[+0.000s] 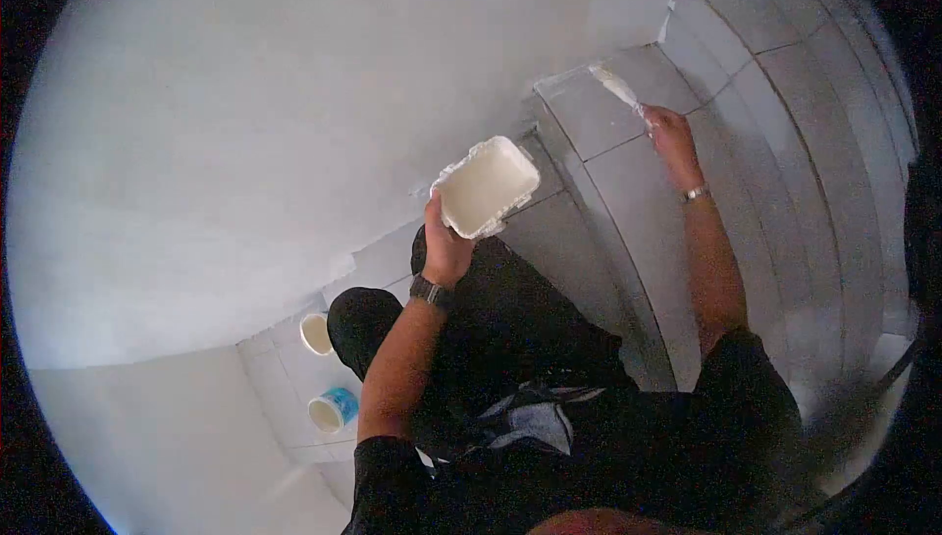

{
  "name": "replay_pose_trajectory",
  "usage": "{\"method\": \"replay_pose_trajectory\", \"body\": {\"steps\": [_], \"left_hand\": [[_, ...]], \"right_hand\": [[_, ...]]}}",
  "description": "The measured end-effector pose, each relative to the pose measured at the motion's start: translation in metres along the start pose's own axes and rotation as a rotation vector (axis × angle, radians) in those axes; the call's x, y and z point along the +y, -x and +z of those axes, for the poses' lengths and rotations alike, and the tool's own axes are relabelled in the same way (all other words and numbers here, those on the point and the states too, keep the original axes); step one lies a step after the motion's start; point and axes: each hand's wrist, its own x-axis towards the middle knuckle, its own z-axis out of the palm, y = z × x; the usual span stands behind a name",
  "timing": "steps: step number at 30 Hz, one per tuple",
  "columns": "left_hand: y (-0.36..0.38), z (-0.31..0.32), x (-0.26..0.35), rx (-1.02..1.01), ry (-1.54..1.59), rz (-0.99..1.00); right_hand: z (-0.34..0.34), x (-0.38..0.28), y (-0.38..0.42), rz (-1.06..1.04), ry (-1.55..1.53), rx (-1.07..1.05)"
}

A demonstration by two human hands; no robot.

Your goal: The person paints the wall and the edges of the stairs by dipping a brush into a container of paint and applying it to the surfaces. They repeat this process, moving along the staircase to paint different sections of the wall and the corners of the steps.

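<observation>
My left hand (pixel 448 248) grips a rectangular plastic tub (pixel 505 209) by its near left edge, the thumb over the rim. White paint coats the tub's rim and inside, and its opening faces me. Out to the right, the fingers of my right hand (pixel 671 138) are wrapped around a paintbrush (pixel 618 88). Its whitened bristles point up and left, over a grey tiled step (pixel 628 152) close to the wall. A gap separates the brush from the tub.
The pale wall (pixel 265 142) runs along the left of the tiled stairs (pixel 805 142), which curve up to the right. On the lower floor stand a white bucket (pixel 316 335) and a blue-and-white bucket (pixel 334 410). My bent knee (pixel 365 324) is near them.
</observation>
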Motion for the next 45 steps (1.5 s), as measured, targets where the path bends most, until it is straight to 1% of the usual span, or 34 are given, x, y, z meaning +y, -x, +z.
{"method": "replay_pose_trajectory", "body": {"steps": [2, 3, 4, 6, 8, 10, 11, 13, 14, 16, 17, 19, 20, 22, 23, 25, 26, 27, 28, 29, 31, 32, 34, 35, 37, 38, 40, 41, 43, 44, 45], "left_hand": [[-0.003, -0.001, 0.0, -0.001, -0.005, 0.003], [-0.003, -0.001, 0.0, 0.002, -0.008, 0.007], [-0.002, 0.002, 0.004, -0.002, -0.016, 0.006], [-0.002, 0.001, 0.005, -0.013, -0.035, 0.0], [-0.004, 0.007, 0.003, 0.017, -0.03, -0.005], [-0.003, 0.007, 0.003, 0.047, -0.02, -0.005], [-0.004, 0.005, 0.003, 0.038, -0.018, -0.013], [-0.003, 0.006, 0.004, 0.027, -0.011, -0.018], [-0.002, 0.007, 0.004, 0.025, -0.013, -0.007], [-0.001, 0.007, 0.003, 0.021, -0.017, 0.002], [-0.002, 0.004, 0.002, 0.013, -0.014, 0.001], [-0.003, 0.001, 0.002, 0.004, -0.013, 0.001], [-0.003, 0.0, 0.001, 0.003, 0.0, -0.008], [-0.004, 0.001, 0.002, 0.001, 0.012, -0.021], [-0.004, 0.001, 0.002, -0.004, 0.004, -0.019], [-0.005, 0.003, 0.004, -0.007, -0.004, -0.019], [-0.004, 0.004, 0.004, 0.012, -0.01, -0.021], [-0.004, 0.005, 0.005, 0.031, -0.016, -0.023], [-0.004, 0.005, 0.004, 0.03, -0.015, -0.023], [-0.005, 0.004, 0.003, 0.036, -0.006, -0.024], [-0.004, 0.003, 0.002, 0.043, 0.004, -0.03], [-0.004, 0.003, 0.002, 0.019, -0.007, -0.015], [-0.005, 0.003, 0.003, -0.009, -0.02, -0.002], [-0.005, 0.002, 0.003, -0.004, -0.021, -0.013], [-0.006, 0.001, 0.003, -0.003, -0.021, -0.02], [-0.006, 0.002, 0.003, 0.01, -0.019, -0.019], [-0.005, 0.003, 0.004, 0.021, -0.018, -0.015], [-0.005, 0.003, 0.004, 0.026, -0.018, -0.015], [-0.004, 0.002, 0.005, 0.031, -0.017, -0.018], [-0.004, 0.002, 0.006, 0.011, -0.014, -0.013], [-0.004, 0.003, 0.006, -0.009, -0.011, -0.012]], "right_hand": [[0.003, 0.014, -0.03, 0.015, 0.023, 0.046], [0.003, 0.022, -0.049, -0.04, 0.141, 0.032], [0.002, 0.016, -0.06, -0.09, 0.258, 0.017], [-0.002, -0.005, -0.083, -0.12, 0.308, 0.014], [-0.009, -0.038, -0.082, -0.147, 0.362, -0.001], [-0.017, -0.069, -0.062, -0.176, -0.106, 0.098], [-0.019, -0.072, -0.051, -0.176, -0.103, 0.098], [-0.021, -0.074, -0.033, -0.115, -0.276, 0.122], [-0.02, -0.066, -0.031, -0.118, -0.274, 0.122], [-0.014, -0.03, -0.034, -0.129, 0.154, 0.119], [-0.009, -0.014, -0.035, -0.127, 0.153, 0.122], [0.004, 0.009, -0.039, -0.293, 0.291, 0.003], [0.009, 0.015, -0.047, -0.292, 0.289, 0.004], [0.017, 0.009, -0.064, -0.062, 0.289, -0.001], [0.016, 0.001, -0.069, -0.06, 0.288, 0.0], [0.01, -0.048, -0.064, -0.082, 0.179, 0.031], [0.005, -0.06, -0.061, -0.083, 0.179, 0.031], [0.001, -0.069, -0.057, -0.087, -0.019, 0.082], [-0.002, -0.075, -0.053, -0.09, -0.217, 0.134], [-0.004, -0.079, -0.047, -0.091, -0.216, 0.134], [-0.006, -0.08, -0.037, -0.172, -0.39, 0.177], [-0.005, -0.072, -0.041, -0.168, -0.389, 0.18], [0.006, -0.037, -0.058, -0.273, 0.082, 0.167], [0.013, -0.021, -0.062, -0.273, 0.08, 0.171], [0.025, 0.006, -0.071, -0.393, 0.251, 0.159], [0.025, 0.018, -0.074, -0.396, 0.249, 0.16], [0.02, 0.032, -0.075, -0.289, 0.426, 0.018], [0.019, 0.036, -0.074, -0.294, 0.424, 0.021], [0.018, 0.038, -0.065, -0.221, 0.419, 0.03], [0.019, 0.037, -0.066, -0.22, 0.419, 0.034], [0.02, 0.033, -0.065, -0.295, 0.457, 0.026]]}}
